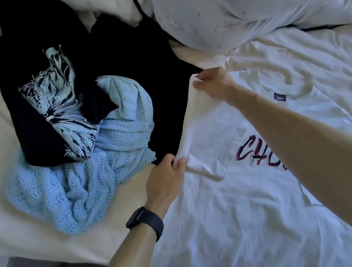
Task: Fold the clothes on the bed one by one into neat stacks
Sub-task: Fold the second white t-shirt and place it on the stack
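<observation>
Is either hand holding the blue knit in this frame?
No: the left hand and the right hand both pinch the edge of the white T-shirt, while the blue knit lies free beside it.

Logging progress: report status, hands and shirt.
Left hand pinches white T-shirt sleeve hem. Right hand grips its shoulder edge. Blue knit and black butterfly top lie just beside, left.
</observation>
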Tool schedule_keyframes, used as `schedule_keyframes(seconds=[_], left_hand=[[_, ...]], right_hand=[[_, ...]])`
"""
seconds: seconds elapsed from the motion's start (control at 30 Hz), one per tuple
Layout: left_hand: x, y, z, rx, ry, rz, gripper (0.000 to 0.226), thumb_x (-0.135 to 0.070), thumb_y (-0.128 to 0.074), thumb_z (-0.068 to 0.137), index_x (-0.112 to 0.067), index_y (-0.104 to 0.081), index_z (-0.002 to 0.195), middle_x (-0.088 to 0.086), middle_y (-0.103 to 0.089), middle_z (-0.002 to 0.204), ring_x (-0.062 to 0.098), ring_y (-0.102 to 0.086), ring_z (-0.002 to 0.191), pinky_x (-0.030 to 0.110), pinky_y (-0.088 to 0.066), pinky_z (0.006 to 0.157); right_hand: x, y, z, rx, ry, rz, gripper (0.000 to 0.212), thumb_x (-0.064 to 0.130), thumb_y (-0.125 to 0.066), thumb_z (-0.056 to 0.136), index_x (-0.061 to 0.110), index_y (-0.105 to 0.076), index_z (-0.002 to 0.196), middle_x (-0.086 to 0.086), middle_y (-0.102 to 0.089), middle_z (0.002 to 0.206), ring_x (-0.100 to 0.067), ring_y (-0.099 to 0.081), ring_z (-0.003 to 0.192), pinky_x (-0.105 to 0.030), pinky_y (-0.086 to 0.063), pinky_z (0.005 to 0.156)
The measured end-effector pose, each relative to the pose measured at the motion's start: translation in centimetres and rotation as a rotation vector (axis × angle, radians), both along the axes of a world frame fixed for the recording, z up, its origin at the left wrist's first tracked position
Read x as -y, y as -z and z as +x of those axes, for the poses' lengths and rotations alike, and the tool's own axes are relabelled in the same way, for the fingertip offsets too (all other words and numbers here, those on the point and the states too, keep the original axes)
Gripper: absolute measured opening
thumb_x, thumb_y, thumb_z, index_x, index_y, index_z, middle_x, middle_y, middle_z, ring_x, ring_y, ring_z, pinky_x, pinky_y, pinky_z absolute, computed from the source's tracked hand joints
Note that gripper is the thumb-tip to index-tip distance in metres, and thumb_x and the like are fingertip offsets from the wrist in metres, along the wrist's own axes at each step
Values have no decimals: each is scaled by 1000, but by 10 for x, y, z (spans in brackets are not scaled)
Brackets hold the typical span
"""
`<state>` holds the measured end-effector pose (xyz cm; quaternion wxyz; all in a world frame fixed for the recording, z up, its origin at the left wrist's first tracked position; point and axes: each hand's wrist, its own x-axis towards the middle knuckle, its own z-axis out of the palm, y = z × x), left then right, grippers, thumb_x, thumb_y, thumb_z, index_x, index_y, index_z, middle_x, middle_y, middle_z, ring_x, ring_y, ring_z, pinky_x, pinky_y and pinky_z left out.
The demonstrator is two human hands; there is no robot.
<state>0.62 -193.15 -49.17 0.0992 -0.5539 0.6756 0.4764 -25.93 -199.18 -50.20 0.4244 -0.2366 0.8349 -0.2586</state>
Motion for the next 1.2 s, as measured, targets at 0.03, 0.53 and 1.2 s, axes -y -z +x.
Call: schedule_keyframes(seconds=[0.03,0.53,1.2], left_hand=[[-1,1,-2,44,41,-20,31,-48,-44,100,-23,-44,81,-2,-56,67,24,-56,69,38,-44,62],[72,77,-103,92,923,-780,73,-66,-13,97,-32,2,160,-4,6,169,12,7,154,55,9,117],[-72,33,3,10,729,-669,59,-48,-30,102,-27,-28,158,9,-21,165,29,-16,153,58,-14,120]], right_hand=[[-3,-1,4,-55,-33,13,37,32,-70,95,18,-67,129,6,-66,104,-16,-64,106,-21,-46,84],[-191,40,142,-604,-215,215,86,73,-30,97,27,-3,164,2,15,170,-16,21,155,-56,2,125],[-436,-4,217,-542,-87,411,72,66,-29,99,38,-9,162,-1,5,171,-22,9,157,-54,3,124]])
